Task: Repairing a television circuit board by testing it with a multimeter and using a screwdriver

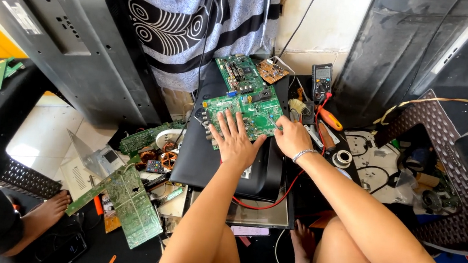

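A green circuit board (250, 113) lies on a black flat casing (207, 163) in front of me. My left hand (234, 140) rests flat on the board's near edge, fingers spread. My right hand (291, 136), with a silver bracelet at the wrist, touches the board's right edge; a thin metal tip seems to poke out of its fingers, but I cannot tell what it is. A second green board (239, 71) lies just behind the first, with a small brown board (272, 70) beside it.
A black multimeter (321, 81) with red lead sits behind my right hand, next to an orange-handled tool (331, 119) and a tape roll (342, 158). More green boards (128, 201) lie at lower left. A television back (54, 25) leans at left. Another person's foot (45, 216) is at bottom left.
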